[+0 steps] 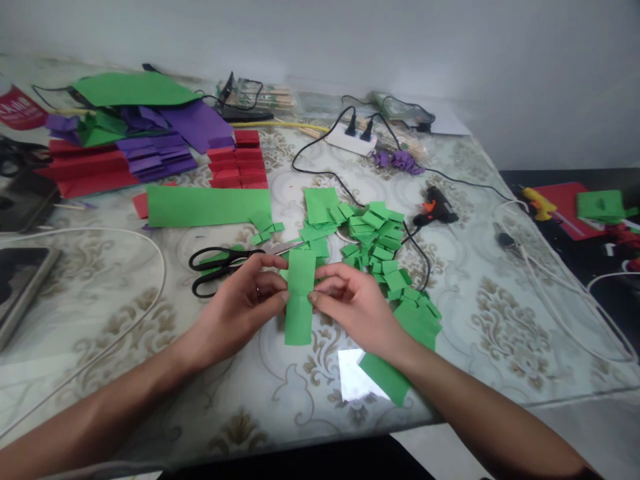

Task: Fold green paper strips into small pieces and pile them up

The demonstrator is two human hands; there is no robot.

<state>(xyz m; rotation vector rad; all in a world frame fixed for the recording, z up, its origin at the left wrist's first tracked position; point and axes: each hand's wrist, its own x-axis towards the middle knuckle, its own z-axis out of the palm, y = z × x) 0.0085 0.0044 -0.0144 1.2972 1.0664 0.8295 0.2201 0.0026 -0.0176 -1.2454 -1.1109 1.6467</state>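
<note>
Between my two hands a green paper strip (301,320) stands lengthwise, with a faint crease across its middle. My left hand (250,293) pinches its left edge, and my right hand (353,303) grips the opposite edge between thumb and fingers. Just beyond my left hand lie black-handled scissors (215,260), their blades pointing right and partly hidden by my fingers. A heap of small folded green paper pieces (380,240) spreads past my right hand. Beneath my right forearm a larger green paper piece (387,377) shows in part.
A long green strip (210,207) lies at the back left, before folded red paper (237,160) and purple paper (160,153). A black glue gun (435,208) rests at right, its cord near a white power strip (353,139). A phone (23,283) sits at far left.
</note>
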